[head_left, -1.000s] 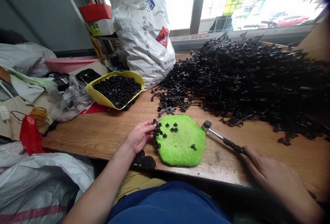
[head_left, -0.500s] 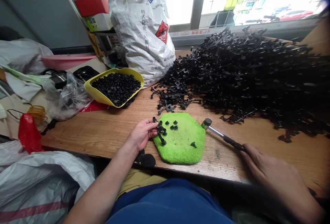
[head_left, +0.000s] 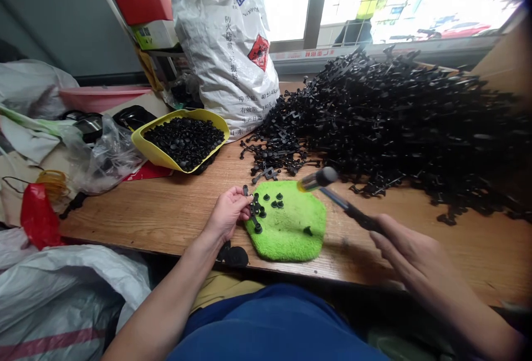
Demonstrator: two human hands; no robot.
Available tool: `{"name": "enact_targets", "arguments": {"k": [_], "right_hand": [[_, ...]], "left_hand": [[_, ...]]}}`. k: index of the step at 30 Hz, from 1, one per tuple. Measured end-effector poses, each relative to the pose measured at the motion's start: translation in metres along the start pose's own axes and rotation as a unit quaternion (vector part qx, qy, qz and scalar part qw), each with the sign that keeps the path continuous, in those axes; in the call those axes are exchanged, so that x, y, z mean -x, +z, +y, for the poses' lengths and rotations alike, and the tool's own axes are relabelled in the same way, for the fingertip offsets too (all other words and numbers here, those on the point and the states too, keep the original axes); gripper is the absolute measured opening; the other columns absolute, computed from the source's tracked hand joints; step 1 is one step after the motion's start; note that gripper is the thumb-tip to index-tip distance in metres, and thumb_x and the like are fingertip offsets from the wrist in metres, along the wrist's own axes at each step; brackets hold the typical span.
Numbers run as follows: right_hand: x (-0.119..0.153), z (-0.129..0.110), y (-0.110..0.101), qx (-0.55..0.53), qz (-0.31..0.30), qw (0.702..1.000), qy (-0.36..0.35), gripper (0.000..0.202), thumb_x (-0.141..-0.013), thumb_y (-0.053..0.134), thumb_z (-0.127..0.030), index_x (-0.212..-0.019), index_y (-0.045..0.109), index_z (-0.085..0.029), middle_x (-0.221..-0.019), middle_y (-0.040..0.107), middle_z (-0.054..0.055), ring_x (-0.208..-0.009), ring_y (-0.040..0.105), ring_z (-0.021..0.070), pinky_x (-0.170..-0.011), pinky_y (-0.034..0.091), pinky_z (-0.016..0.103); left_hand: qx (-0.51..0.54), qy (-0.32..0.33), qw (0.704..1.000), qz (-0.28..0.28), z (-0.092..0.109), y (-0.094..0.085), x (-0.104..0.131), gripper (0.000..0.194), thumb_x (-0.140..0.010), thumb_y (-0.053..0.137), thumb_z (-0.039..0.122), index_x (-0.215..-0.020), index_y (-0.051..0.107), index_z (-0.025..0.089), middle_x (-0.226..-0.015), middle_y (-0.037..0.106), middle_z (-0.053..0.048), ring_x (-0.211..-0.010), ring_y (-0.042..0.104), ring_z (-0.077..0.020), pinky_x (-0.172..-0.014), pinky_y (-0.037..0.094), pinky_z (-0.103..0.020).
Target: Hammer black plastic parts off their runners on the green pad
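My left hand (head_left: pixel 229 211) pinches a black plastic part (head_left: pixel 255 214) with round knobs at the left edge of a green cloth pad (head_left: pixel 291 239). Several small black pieces (head_left: pixel 277 204) lie on the pad beside it, and one more rests at its lower right. My right hand (head_left: pixel 409 247) is closed round the dark handle of a hammer (head_left: pixel 318 179). The hammer's head is raised over the pad's upper right edge, slightly blurred.
Behind the pad and to the right spreads a big heap of black parts (head_left: pixel 394 128). A yellow scoop (head_left: pixel 155 156) full of small black pieces stands at the left, near a white sack (head_left: pixel 224 62). Plastic bags (head_left: pixel 103 156) lie farther left on the wooden table (head_left: pixel 166 206).
My right hand has moved left and up, lifting the hammer from the pad's right edge to above it. The left hand still holds the black part in place.
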State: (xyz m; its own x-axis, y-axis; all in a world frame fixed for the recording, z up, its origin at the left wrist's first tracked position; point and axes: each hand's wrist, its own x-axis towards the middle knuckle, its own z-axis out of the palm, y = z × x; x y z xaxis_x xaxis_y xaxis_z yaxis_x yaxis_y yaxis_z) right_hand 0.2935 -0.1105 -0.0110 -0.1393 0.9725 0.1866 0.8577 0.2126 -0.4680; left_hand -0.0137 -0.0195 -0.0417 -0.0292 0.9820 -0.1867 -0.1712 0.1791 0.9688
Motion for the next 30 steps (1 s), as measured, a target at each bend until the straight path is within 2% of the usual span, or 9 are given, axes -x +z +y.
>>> {"name": "enact_targets", "arguments": {"k": [3, 5, 8, 13, 16, 20, 22, 26, 30], "right_hand": [[-0.012, -0.014, 0.001, 0.026, -0.045, 0.995, -0.089, 0.023, -0.091, 0.033, -0.035, -0.092, 0.052, -0.023, -0.066, 0.059, 0.001, -0.058, 0.057, 0.0169, -0.052, 0.037, 0.025], [-0.017, -0.021, 0.004, 0.033, -0.036, 0.991, -0.121, 0.022, -0.092, 0.032, -0.033, -0.091, 0.051, -0.022, -0.065, 0.058, 0.001, -0.056, 0.056, 0.0159, -0.052, 0.036, 0.024], [-0.02, -0.029, 0.009, 0.021, -0.001, 0.991, -0.134, 0.022, -0.093, 0.029, -0.03, -0.091, 0.049, -0.02, -0.065, 0.056, 0.001, -0.054, 0.052, 0.0146, -0.052, 0.036, 0.024], [-0.025, -0.033, 0.019, 0.139, -0.051, 0.979, -0.14, 0.025, -0.092, 0.03, -0.032, -0.094, 0.052, -0.021, -0.062, 0.056, 0.002, -0.049, 0.051, 0.0166, -0.045, 0.028, 0.024], [-0.027, -0.033, 0.023, 0.083, -0.032, 0.987, -0.136, 0.026, -0.093, 0.027, -0.03, -0.096, 0.051, -0.02, -0.067, 0.058, 0.002, -0.055, 0.054, 0.0162, -0.05, 0.033, 0.024], [-0.029, -0.038, 0.022, 0.12, -0.069, 0.981, -0.136, 0.027, -0.092, 0.03, -0.032, -0.08, 0.052, -0.021, -0.062, 0.057, 0.002, -0.053, 0.052, 0.0183, -0.048, 0.031, 0.026], [-0.031, -0.043, 0.015, 0.079, -0.073, 0.986, -0.13, 0.028, -0.092, 0.029, -0.032, -0.08, 0.051, -0.021, -0.064, 0.057, 0.002, -0.056, 0.053, 0.0183, -0.05, 0.034, 0.026], [-0.031, -0.05, -0.005, -0.087, -0.052, 0.991, -0.089, 0.032, -0.094, 0.023, -0.031, -0.084, 0.053, -0.022, -0.068, 0.057, 0.001, -0.062, 0.055, 0.0163, -0.058, 0.04, 0.025], [-0.025, -0.045, -0.009, -0.124, -0.044, 0.988, -0.075, 0.032, -0.093, 0.028, -0.034, -0.082, 0.056, -0.022, -0.062, 0.056, 0.001, -0.058, 0.054, 0.0166, -0.055, 0.041, 0.025]], "left_hand": [[-0.009, 0.011, 1.0, 0.001, 0.0, 0.001, 0.001, 0.035, -0.058, 0.073, 0.028, -0.074, 0.045, 0.017, -0.048, 0.05, 0.008, -0.036, 0.044, -0.0036, -0.033, 0.034, -0.011], [-0.01, 0.013, 1.0, 0.0, 0.0, 0.001, 0.002, 0.036, -0.057, 0.074, 0.029, -0.074, 0.044, 0.017, -0.048, 0.051, 0.007, -0.036, 0.044, -0.0039, -0.033, 0.033, -0.011], [-0.01, 0.015, 1.0, -0.001, 0.0, 0.001, 0.002, 0.036, -0.057, 0.074, 0.028, -0.073, 0.044, 0.017, -0.047, 0.051, 0.007, -0.036, 0.044, -0.0039, -0.034, 0.034, -0.012], [-0.008, 0.019, 1.0, 0.009, 0.0, 0.001, 0.0, 0.035, -0.058, 0.073, 0.028, -0.073, 0.043, 0.017, -0.048, 0.052, 0.007, -0.036, 0.044, -0.0037, -0.034, 0.032, -0.011], [-0.006, 0.015, 1.0, 0.006, -0.001, 0.001, -0.001, 0.034, -0.058, 0.072, 0.026, -0.072, 0.043, 0.017, -0.048, 0.051, 0.008, -0.035, 0.043, -0.0036, -0.034, 0.033, -0.012], [-0.015, 0.014, 1.0, 0.0, 0.0, 0.001, -0.001, 0.031, -0.058, 0.071, 0.024, -0.073, 0.045, 0.017, -0.05, 0.054, 0.006, -0.035, 0.044, -0.0041, -0.034, 0.033, -0.013], [-0.013, 0.001, 1.0, -0.001, 0.001, 0.001, -0.001, 0.03, -0.058, 0.071, 0.023, -0.072, 0.045, 0.016, -0.049, 0.053, 0.006, -0.036, 0.043, -0.0037, -0.033, 0.032, -0.012], [0.018, -0.034, 0.999, -0.001, 0.002, -0.003, -0.002, 0.027, -0.059, 0.071, 0.019, -0.071, 0.047, 0.014, -0.05, 0.051, 0.006, -0.037, 0.042, -0.002, -0.033, 0.031, -0.01], [0.065, -0.064, 0.995, -0.026, -0.001, -0.007, -0.003, 0.022, -0.064, 0.069, 0.017, -0.076, 0.051, 0.012, -0.06, 0.056, 0.002, -0.041, 0.047, -0.0023, -0.036, 0.035, -0.01]]}}
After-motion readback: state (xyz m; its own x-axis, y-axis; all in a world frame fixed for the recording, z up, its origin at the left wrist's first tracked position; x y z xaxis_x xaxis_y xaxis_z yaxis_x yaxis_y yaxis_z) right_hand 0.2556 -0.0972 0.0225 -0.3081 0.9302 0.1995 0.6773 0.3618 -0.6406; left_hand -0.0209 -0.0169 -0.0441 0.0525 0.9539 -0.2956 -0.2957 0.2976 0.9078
